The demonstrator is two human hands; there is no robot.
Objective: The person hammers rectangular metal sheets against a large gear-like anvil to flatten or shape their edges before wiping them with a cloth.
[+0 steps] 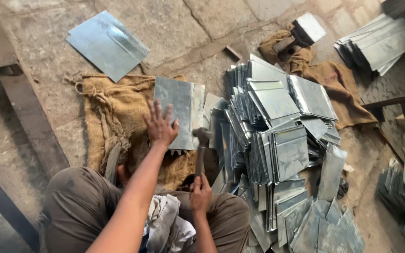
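Two bare hands at work: left hand (160, 125) spread flat, fingers open, pressing the grey rectangular galvanised metal sheet (179, 110) onto the brown burlap sack (113, 112) on the stone floor (188, 28). Right hand (200, 193) w/ grip closed round the dark-handled steel hammer (202, 143), head just right of the left hand, at the sheet's near edge; sheet's long axis runs away from the person. Big heap of folded grey metal sheets (277, 150) lies to the right.

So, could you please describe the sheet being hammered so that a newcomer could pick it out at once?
Start at the burlap sack spread on the stone floor before the seated person. On its right edge lies one grey metal sheet, pinned flat by the left hand, with the hammer in the right hand at its right edge. Unlike the heaped sheets to its right, it lies alone.
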